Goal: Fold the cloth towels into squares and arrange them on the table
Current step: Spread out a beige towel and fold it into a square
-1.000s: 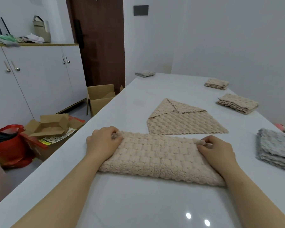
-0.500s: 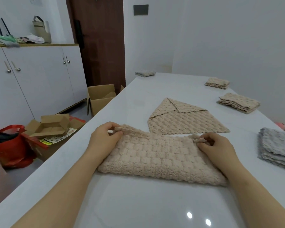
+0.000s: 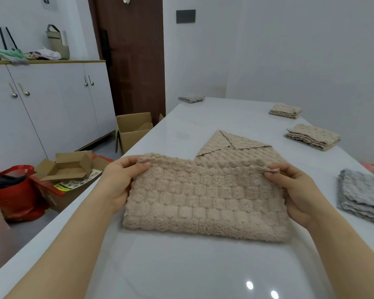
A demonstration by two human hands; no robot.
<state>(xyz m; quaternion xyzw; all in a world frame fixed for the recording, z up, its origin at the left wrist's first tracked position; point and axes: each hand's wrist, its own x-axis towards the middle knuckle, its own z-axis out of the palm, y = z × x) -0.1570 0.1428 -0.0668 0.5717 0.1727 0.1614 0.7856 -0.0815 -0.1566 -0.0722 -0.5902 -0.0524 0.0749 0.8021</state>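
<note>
Pinching a folded beige towel (image 3: 203, 197) by its two far corners: left hand (image 3: 121, 180) at the left corner, right hand (image 3: 298, 190) at the right, each grip pressed together on the cloth between thumb and fingers. Raised along the far edge, resting along the near fold on the white counter (image 3: 181, 266), at the middle of its near end. Just behind, partly hidden, a second beige towel (image 3: 235, 145) lying flat with one corner turned in. Down the counter's right side, well apart from one another: a grey stack (image 3: 363, 195) nearest, then a beige stack (image 3: 313, 137), then a smaller beige stack (image 3: 285, 111) farther back. At the far left corner, a small grey folded towel (image 3: 191, 98). On the floor to the left, an open cardboard box (image 3: 132, 130), a shallow carton (image 3: 67, 167) and a red bag (image 3: 15, 190), in front of white cabinets (image 3: 52, 104).
</note>
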